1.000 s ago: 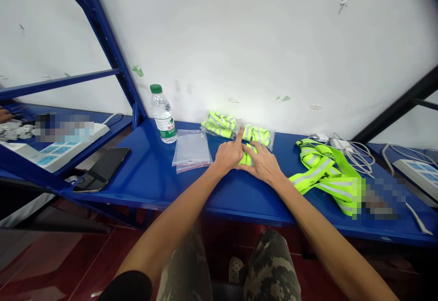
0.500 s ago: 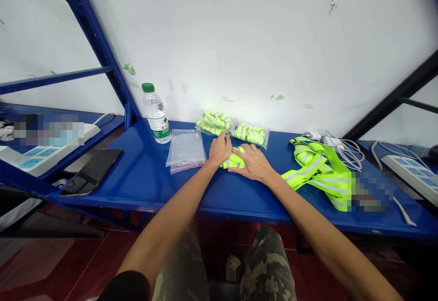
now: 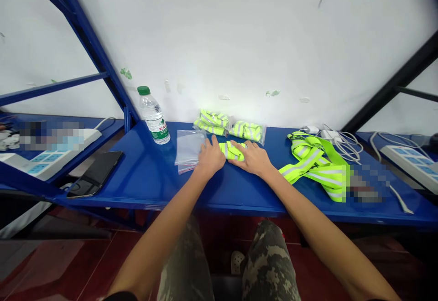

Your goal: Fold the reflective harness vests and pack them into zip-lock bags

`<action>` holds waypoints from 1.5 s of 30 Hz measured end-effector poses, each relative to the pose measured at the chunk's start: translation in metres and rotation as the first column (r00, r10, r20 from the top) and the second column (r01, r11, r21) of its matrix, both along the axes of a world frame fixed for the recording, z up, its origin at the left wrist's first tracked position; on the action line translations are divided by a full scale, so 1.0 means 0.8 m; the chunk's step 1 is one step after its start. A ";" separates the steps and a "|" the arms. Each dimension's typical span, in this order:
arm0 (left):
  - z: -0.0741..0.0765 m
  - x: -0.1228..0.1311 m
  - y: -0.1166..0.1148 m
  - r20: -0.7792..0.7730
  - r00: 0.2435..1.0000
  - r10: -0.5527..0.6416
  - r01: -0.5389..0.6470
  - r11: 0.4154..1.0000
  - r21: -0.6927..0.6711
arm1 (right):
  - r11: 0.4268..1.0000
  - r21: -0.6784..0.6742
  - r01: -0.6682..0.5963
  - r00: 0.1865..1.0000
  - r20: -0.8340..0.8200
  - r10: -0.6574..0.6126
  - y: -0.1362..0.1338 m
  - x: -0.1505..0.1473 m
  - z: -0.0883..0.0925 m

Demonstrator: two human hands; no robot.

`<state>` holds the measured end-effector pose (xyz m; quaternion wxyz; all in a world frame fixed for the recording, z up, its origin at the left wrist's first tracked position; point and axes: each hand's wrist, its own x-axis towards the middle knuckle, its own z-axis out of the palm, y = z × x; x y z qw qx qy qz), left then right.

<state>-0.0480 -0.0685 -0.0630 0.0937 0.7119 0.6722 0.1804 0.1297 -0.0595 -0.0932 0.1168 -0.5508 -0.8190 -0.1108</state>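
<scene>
A folded neon-yellow strap with silver reflective stripes [image 3: 228, 150] lies on the blue table. My right hand [image 3: 255, 158] is closed around its right end, fingers at the back and thumb along the front. My left hand [image 3: 210, 158] is at the strap's left end, its curled fingers over the right edge of a stack of clear zip bags [image 3: 188, 146]; its fingertips are partly hidden. Behind my hands lie two clear bags packed with the same kind of strap, a left packed bag [image 3: 212, 122] and a right packed bag [image 3: 247, 131].
Loose reflective straps [image 3: 313, 159] are heaped on the right, near white cables [image 3: 345, 148]. A water bottle [image 3: 155, 118] stands behind the zip bags. At the left edge rests a dark tablet [image 3: 97, 173]. Blue frame posts [image 3: 92, 41] rise on the left.
My left hand has shifted left off the strap and onto the zip bags, which have slid slightly right. My right hand stays on the folded strap. The view has moved a little.
</scene>
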 end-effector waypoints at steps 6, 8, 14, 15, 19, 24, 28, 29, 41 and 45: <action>0.011 0.009 0.019 0.218 0.906 -0.362 0.370 0.929 0.005 | 0.997 -0.069 0.024 0.999 -0.027 -0.025 0.002 0.029 0.006; 0.013 -0.004 0.017 0.091 0.932 -0.350 0.353 0.936 -0.011 | 0.995 -0.080 0.055 0.998 -0.027 -0.057 0.004 0.037 0.007; 0.024 -0.027 0.027 -0.184 0.915 -0.359 0.320 0.924 -0.208 | 0.984 -0.166 0.065 0.998 0.030 -0.061 0.014 0.055 0.017; 0.027 -0.023 0.033 -0.173 0.921 -0.348 0.317 0.930 -0.184 | 0.983 -0.173 0.065 0.998 0.036 -0.060 0.015 0.059 0.017; 0.037 0.009 0.064 -0.033 0.962 -0.270 0.267 0.961 -0.079 | 0.985 -0.141 0.101 0.994 -0.023 -0.105 0.015 0.074 0.012; 0.007 0.048 0.090 0.111 0.969 -0.222 0.211 0.972 0.101 | 0.984 -0.046 0.174 0.970 -0.163 -0.179 0.016 0.097 0.003; -0.021 0.053 0.093 0.162 0.932 -0.323 0.311 0.945 0.099 | 0.977 0.014 0.215 0.941 -0.272 -0.203 0.019 0.106 0.004; -0.024 0.052 0.092 0.189 0.912 -0.364 0.352 0.931 0.097 | 0.978 0.018 0.208 0.938 -0.286 -0.194 0.019 0.106 0.004; -0.030 0.049 0.107 0.835 0.542 -0.093 0.029 0.995 0.092 | 0.991 -0.012 -0.132 0.910 -0.399 0.116 0.013 0.105 0.002; -0.021 0.053 0.095 0.784 0.596 -0.173 0.007 0.978 0.210 | 0.998 -0.054 -0.036 0.958 -0.286 0.019 0.006 0.096 0.007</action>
